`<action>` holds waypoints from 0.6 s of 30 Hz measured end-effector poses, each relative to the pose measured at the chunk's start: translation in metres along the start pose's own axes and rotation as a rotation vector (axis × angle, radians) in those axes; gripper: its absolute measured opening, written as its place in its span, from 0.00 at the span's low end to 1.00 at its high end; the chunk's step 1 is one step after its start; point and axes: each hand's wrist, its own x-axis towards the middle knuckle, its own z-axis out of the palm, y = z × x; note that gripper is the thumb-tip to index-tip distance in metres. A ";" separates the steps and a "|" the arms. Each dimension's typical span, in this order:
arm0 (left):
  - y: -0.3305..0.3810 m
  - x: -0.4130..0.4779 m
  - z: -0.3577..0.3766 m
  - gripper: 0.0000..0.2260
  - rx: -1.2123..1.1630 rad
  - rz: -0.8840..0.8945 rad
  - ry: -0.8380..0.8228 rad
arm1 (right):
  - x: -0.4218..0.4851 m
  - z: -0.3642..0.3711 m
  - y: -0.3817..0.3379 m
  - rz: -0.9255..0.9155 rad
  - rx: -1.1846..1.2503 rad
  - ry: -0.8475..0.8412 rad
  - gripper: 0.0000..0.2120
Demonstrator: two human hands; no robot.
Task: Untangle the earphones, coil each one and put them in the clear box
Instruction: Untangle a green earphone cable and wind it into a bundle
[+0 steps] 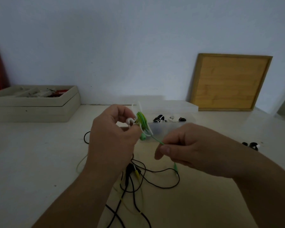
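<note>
Mid-coil: green earphone being wound, tangle waits below

Nearest, black and yellow-green cables [133, 183] lie knotted on the worktop [39, 162], not yet separated. Above them both hands work raised over the surface. Left hand [112, 139] is clenched around the green earphone coil [141, 120], fingers acting as the spool, probably so the loops keep shape; a white earpiece [130, 121] and a green bud [143, 137] poke out beside the fingers. Coil stands roughly upright, edge-on to the camera, long axis near vertical. Right hand [187, 148] pinches the free green cable [157, 140] between thumb and forefinger, strand running up-left to the coil, held taut for winding; the green plug [175, 167] dangles below that hand. Behind, the clear box [171, 122] already holds dark and white coiled earphones. Further right, a black bundle [252, 145] sits alone. Farthest: beige tray [31, 109] and wooden board [229, 81] against the wall
</note>
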 end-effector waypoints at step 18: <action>-0.003 -0.007 0.008 0.09 0.268 0.263 -0.318 | -0.002 -0.005 -0.002 -0.206 -0.136 0.525 0.10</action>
